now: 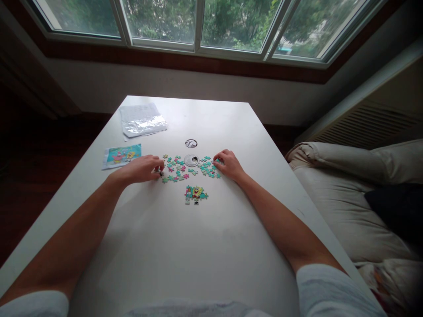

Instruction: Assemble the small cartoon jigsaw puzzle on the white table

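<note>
Loose jigsaw pieces (pixel 175 167) in teal, pink and pale green lie scattered across the white table between my hands. At the left edge of the scatter is my left hand (pixel 145 168), its fingers curled down and pinched at a small dark puzzle piece (pixel 161 174). My right hand (pixel 230 164) rests at the right end, over a cluster of teal pieces (pixel 207 168); thumb and forefinger are bent and slightly apart, with nothing visible between them. Nearer to me lies a partly joined puzzle section (pixel 196 193) showing a yellow cartoon figure.
A picture sheet (pixel 122 156) with cartoon figures lies left of my left hand. Behind it is a clear plastic bag with papers (pixel 142 119). Two round items, a disc (pixel 191 160) and a circle (pixel 191 143), are mid-table. A sofa (pixel 330 198) stands right; windows (pixel 161 22) are ahead.
</note>
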{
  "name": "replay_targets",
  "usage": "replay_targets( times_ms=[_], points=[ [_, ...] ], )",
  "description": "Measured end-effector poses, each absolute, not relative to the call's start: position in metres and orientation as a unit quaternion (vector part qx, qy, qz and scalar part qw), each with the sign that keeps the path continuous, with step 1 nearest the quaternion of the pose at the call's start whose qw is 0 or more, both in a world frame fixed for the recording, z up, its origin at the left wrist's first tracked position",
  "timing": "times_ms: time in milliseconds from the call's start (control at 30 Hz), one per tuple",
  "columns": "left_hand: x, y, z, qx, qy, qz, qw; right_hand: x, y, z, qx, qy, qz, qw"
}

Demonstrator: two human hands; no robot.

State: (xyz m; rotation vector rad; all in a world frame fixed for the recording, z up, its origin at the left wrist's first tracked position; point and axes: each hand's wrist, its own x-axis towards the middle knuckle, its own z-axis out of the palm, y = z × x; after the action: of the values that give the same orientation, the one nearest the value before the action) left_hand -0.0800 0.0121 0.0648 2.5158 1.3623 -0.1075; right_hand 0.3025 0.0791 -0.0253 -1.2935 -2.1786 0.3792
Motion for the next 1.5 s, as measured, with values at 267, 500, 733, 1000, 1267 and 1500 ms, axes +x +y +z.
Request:
replay_targets(
  times_ms=[267, 500, 733, 1000, 1267, 1500],
  points=[
    [-0.074, 0.008, 0.066, 0.863, 0.487, -0.072, 0.113, 0.303, 0.079, -0.026, -0.48, -0.816, 0.142, 0.289],
    [-0.06, -0.002, 0.062, 0.852, 0.517, -0.084, -0.004, 0.304, 0.079, -0.025, -0.477, -0.819, 0.137, 0.288],
    [-0.052, -0.007, 0.067, 0.853, 0.512, -0.096, -0.029, 0.304, 0.079, -0.026, -0.478, -0.82, 0.138, 0.283],
    [-0.047, -0.007, 0.068, 0.85, 0.518, -0.083, -0.037, 0.305, 0.079, -0.026, -0.479, -0.819, 0.14, 0.285],
    [-0.042, -0.006, 0.058, 0.852, 0.515, -0.063, -0.061, 0.305, 0.079, -0.026, -0.482, -0.818, 0.144, 0.279],
    [-0.045, -0.004, 0.059, 0.851, 0.522, -0.045, -0.029, 0.305, 0.078, -0.025, -0.482, -0.817, 0.143, 0.283]
  ],
)
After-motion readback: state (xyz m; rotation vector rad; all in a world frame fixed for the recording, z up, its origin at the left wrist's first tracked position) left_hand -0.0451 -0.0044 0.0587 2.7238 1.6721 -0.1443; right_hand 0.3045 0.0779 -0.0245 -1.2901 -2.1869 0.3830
